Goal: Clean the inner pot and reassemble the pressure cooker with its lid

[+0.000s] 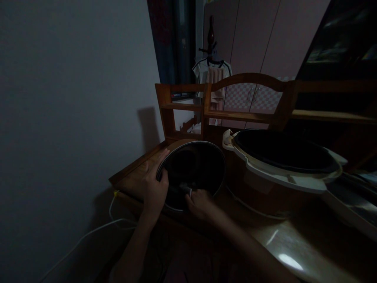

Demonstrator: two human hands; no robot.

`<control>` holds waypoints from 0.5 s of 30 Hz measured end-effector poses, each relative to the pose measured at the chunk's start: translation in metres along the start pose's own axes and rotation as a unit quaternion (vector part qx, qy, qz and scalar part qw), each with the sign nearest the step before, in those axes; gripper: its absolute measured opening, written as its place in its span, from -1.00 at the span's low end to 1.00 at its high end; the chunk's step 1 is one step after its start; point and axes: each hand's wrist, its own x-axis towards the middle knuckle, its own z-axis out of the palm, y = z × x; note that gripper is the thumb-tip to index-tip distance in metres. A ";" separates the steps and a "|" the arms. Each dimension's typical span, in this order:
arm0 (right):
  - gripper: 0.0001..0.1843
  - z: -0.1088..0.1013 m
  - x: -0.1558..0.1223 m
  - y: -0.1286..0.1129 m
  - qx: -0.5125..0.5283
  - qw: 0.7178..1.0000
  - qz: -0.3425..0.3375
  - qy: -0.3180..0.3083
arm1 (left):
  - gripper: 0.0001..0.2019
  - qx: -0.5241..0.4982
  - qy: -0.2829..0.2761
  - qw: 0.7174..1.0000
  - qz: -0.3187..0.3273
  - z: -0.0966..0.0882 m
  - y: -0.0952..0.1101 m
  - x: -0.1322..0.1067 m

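Observation:
A large dark cooker pot (206, 161) with a thin pale rim sits tilted on the wooden surface, its inside facing me. My left hand (155, 184) holds it at the left side of the rim, thumb inside and fingers outside. Over the near right part of the pot, my right hand (202, 202) is closed around a small pale thing (189, 191) that reaches into the pot. The dim light hides what this thing is and whether it touches the pot wall.
To the right stands a big cooker body (265, 190) with a white rim and dark opening. Behind is a wooden shelf frame (247, 78). A white wall (82, 90) borders the left, with a white cord (97, 230) hanging below. Light reflects off the tabletop (277, 239) at right.

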 end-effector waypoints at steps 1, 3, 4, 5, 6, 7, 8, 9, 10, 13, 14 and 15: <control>-0.64 -0.002 -0.001 -0.001 0.004 1.000 -0.010 -0.001 | -0.49 -0.001 0.000 1.000 -0.003 0.000 0.000 0.001; -0.64 -0.005 -0.004 -0.003 0.012 1.000 -0.029 -0.001 | -0.49 0.000 0.001 1.000 -0.015 0.000 0.000 0.002; -0.63 -0.008 -0.005 -0.003 0.018 0.999 -0.035 0.001 | -0.49 0.002 0.003 1.000 -0.021 0.000 -0.001 0.003; -0.60 -0.010 -0.006 -0.004 0.023 0.999 -0.040 0.003 | -0.50 0.005 0.004 1.000 -0.025 0.001 -0.002 0.004; -0.57 -0.012 -0.007 -0.005 0.027 0.999 -0.042 0.004 | -0.50 0.007 0.005 1.000 -0.028 0.001 -0.003 0.005; -0.55 -0.014 -0.009 -0.006 0.032 0.998 -0.045 0.006 | -0.52 0.007 0.006 1.000 -0.029 0.002 -0.005 0.006; -0.53 -0.015 -0.010 -0.006 0.036 0.998 -0.047 0.008 | -0.53 0.008 0.008 0.999 -0.032 0.002 -0.006 0.007; -0.53 -0.017 -0.012 -0.006 0.039 0.998 -0.047 0.011 | -0.54 0.009 0.012 0.999 -0.036 0.002 -0.009 0.008; -0.54 -0.018 -0.014 -0.006 0.039 0.998 -0.049 0.014 | -0.54 0.011 0.019 0.999 -0.040 0.002 -0.011 0.008; -0.62 -0.017 -0.021 -0.003 0.006 0.998 -0.051 0.026 | -0.52 0.029 0.040 0.997 -0.055 0.000 -0.019 0.008; -0.63 -0.016 -0.023 -0.001 -0.010 0.998 -0.046 0.029 | -0.51 0.032 0.041 0.997 -0.060 -0.001 -0.022 0.008; -0.64 -0.015 -0.025 0.002 -0.025 0.998 -0.037 0.034 | -0.50 0.030 0.041 0.997 -0.066 -0.002 -0.025 0.008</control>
